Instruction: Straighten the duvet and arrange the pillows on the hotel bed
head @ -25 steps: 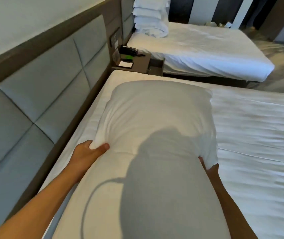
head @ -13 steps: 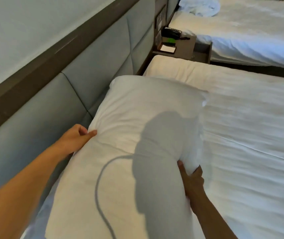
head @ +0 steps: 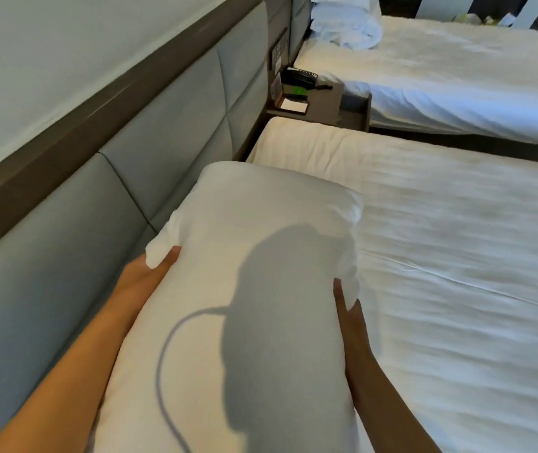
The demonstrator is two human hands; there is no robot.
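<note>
A big white pillow point(head: 261, 217) lies lengthwise in front of me, next to the grey padded headboard point(head: 176, 125), over the head end of the near bed. My left hand point(head: 145, 273) grips its left edge, thumb on top, fingers hidden underneath. My right hand point(head: 351, 308) grips the right edge, pinching a fold of the pillowcase. The white duvet point(head: 457, 256) covers the near bed to the right, lightly creased with one long fold line.
A brown nightstand point(head: 323, 103) with a black phone point(head: 300, 76) stands between the beds. The far bed point(head: 457, 67) carries a pile of white pillows and bedding point(head: 346, 24) at its head. A switch panel point(head: 275, 53) sits on the headboard.
The pillow and both hands have shifted right and slightly away from the headboard. My left thumb now lies on top of the pillow edge. The view has tilted up, showing the far bed's pillow pile again.
</note>
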